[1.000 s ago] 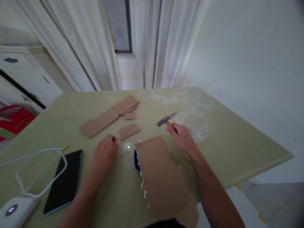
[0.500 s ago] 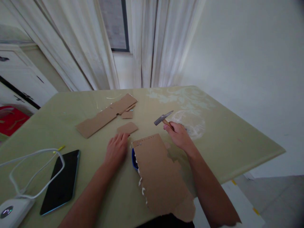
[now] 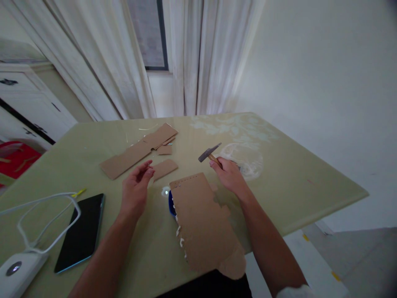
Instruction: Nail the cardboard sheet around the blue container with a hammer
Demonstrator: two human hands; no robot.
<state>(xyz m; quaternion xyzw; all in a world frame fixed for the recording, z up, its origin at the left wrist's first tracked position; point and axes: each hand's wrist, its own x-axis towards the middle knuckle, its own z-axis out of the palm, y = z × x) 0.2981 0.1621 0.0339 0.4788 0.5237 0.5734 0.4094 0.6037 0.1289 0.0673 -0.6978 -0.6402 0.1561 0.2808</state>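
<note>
My right hand point(image 3: 228, 174) is closed round the wooden handle of a small hammer point(image 3: 209, 152), its metal head raised over the table. My left hand point(image 3: 137, 186) is lifted with thumb and fingers pinched together; whatever is between the fingertips is too small to make out. Between my forearms lies a large cardboard piece point(image 3: 204, 223) with a row of small holes along its far edge and ragged white bits down its left side. A blue object point(image 3: 171, 203) shows partly from under it. A small cardboard piece point(image 3: 166, 169) lies just beyond my left fingertips.
Long cardboard strips point(image 3: 139, 151) lie at the back left. A black tablet point(image 3: 82, 231), a white cable point(image 3: 76, 211) and a white device point(image 3: 21, 271) are at the left. A crumpled clear plastic piece point(image 3: 249, 161) sits beyond my right hand.
My left hand has risen from the table beside the small cardboard piece and moved left, its fingers now pinched. A small whitish shiny spot now shows there. The hammer stays in my right hand.
</note>
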